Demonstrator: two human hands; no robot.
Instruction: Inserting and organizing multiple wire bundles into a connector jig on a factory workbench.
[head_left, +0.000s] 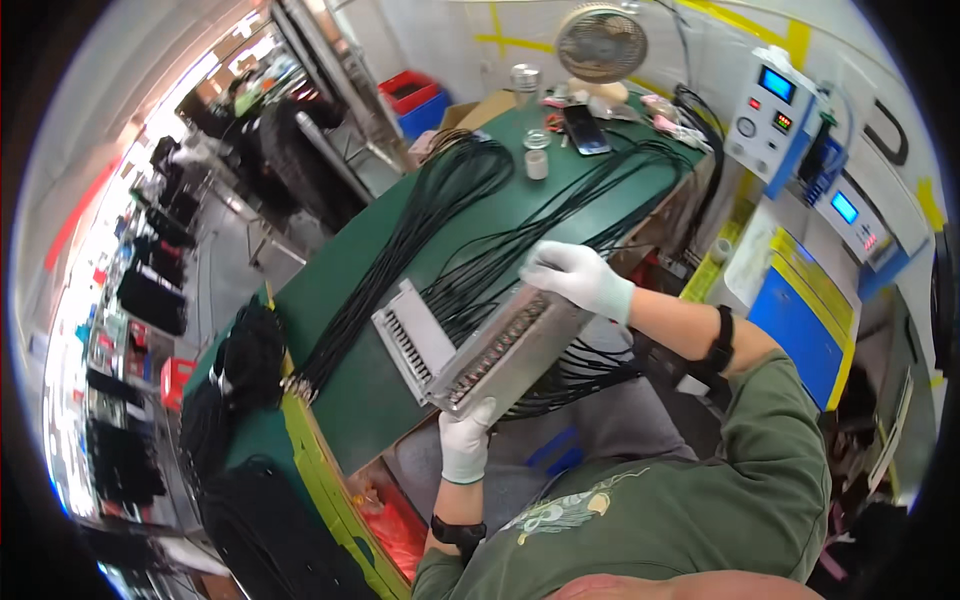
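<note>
My two hands, both in white gloves, hold a long silver metal fixture [530, 355] tilted above the near edge of the green table. A row of small cable ends sits along its slot. My left hand [466, 442] grips its lower left end, thumb on the side. My right hand [580, 280] is closed round the upper right end, fingers bent over the rim. Black cables [575, 385] hang beneath the fixture, over my lap. Just left of it, a second pale fixture [415, 338] with a row of slots lies on the table, close to or touching the held one.
Long bundles of black cable [420, 215] lie across the green table [345, 285]. At the back are a phone [585, 130], a small jar [536, 163] and a fan [601, 45]. Bench devices [772, 115] stand at right. More black cables [250, 350] hang at left beside a yellow-green edge strip [318, 470].
</note>
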